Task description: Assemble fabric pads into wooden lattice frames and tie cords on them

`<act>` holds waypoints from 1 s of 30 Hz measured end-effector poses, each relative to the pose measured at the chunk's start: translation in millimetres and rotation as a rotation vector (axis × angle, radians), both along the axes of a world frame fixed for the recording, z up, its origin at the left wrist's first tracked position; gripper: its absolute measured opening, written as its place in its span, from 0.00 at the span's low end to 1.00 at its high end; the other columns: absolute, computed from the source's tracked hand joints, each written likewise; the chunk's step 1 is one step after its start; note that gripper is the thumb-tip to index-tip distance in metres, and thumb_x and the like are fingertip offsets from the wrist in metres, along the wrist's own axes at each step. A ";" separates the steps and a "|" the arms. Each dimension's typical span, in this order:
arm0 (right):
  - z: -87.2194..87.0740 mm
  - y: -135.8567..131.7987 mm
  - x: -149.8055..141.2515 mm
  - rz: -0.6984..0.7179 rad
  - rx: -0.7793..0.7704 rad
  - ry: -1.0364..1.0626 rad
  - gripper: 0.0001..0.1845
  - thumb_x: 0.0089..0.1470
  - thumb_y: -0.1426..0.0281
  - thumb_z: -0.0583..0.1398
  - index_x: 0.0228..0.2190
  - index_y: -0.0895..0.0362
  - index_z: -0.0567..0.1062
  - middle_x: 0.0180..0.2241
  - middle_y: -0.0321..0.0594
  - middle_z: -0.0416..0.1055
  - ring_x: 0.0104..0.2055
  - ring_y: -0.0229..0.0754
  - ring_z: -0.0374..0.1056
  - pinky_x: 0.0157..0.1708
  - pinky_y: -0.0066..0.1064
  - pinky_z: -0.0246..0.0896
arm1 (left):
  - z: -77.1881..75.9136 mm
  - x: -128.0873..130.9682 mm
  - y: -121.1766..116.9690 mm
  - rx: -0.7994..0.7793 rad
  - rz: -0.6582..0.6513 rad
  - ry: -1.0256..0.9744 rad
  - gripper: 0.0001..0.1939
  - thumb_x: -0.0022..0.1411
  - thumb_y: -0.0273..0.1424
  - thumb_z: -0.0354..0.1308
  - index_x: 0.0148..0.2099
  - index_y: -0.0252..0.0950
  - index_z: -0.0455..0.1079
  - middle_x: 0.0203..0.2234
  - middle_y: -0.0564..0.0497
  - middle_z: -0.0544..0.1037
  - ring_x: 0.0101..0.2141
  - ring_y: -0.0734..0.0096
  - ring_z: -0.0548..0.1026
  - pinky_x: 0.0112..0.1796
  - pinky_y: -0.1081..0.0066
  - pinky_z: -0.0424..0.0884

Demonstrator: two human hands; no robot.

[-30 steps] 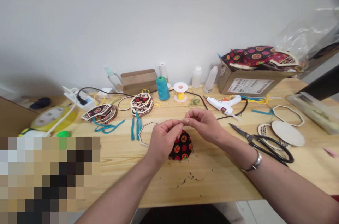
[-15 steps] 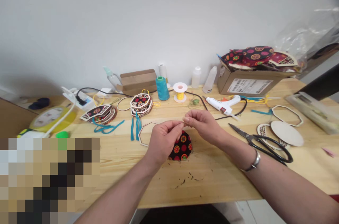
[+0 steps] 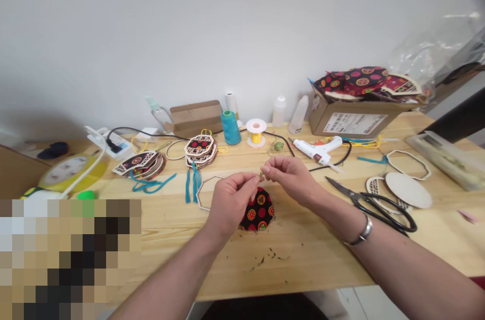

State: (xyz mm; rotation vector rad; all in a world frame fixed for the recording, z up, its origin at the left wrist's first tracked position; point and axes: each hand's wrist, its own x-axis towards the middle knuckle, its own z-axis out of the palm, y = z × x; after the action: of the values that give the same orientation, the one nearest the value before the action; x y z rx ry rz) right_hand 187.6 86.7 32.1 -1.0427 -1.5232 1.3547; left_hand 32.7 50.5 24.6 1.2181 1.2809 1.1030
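Both hands meet fingertip to fingertip above the table. My left hand (image 3: 235, 198) pinches with thumb and forefinger, and my right hand (image 3: 283, 173) pinches right beside it. A tiny greenish bit shows between the fingertips, too small to name. Below them lies a round black fabric piece (image 3: 259, 211) with red and orange flower circles, partly covered by my left hand. A thin wooden ring frame (image 3: 200, 201) lies to the left, its right side hidden behind the same hand. Dark fabric scraps (image 3: 271, 254) are scattered nearer the table's front edge.
Large scissors (image 3: 373, 204), a white glue gun (image 3: 319, 150) and wooden discs (image 3: 408, 190) lie on the right. Behind stand a teal thread cone (image 3: 231, 128) and a yellow cord spool (image 3: 256, 133). Finished fabric ornaments (image 3: 200, 149) sit left; a cardboard box (image 3: 352, 119) stands back right.
Both hands stay close together in a pinch. A small greenish bit now shows between the fingertips. The whole view has shifted slightly.
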 end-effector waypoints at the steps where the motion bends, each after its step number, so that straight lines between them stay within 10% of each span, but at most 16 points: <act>1: 0.2 0.2 -0.4 -0.001 0.006 -0.008 0.15 0.49 0.61 0.60 0.21 0.59 0.67 0.21 0.31 0.61 0.24 0.32 0.54 0.26 0.27 0.50 | -0.2 0.1 0.2 0.001 -0.002 0.000 0.11 0.55 0.38 0.60 0.31 0.34 0.75 0.13 0.60 0.62 0.17 0.82 0.56 0.20 0.77 0.52; 30: -2.5 -1.3 -0.9 0.046 0.085 -0.152 0.15 0.53 0.61 0.55 0.21 0.57 0.65 0.21 0.31 0.58 0.25 0.33 0.53 0.27 0.27 0.51 | 5.6 0.6 0.0 0.001 -0.018 0.032 0.09 0.53 0.36 0.62 0.30 0.36 0.77 0.15 0.58 0.70 0.17 0.81 0.59 0.21 0.77 0.57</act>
State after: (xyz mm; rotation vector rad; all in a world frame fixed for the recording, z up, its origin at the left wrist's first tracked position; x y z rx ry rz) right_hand 186.7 85.5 29.6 -1.0835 -1.7115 1.2540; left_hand 33.3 50.5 30.2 1.2495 1.2917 1.0753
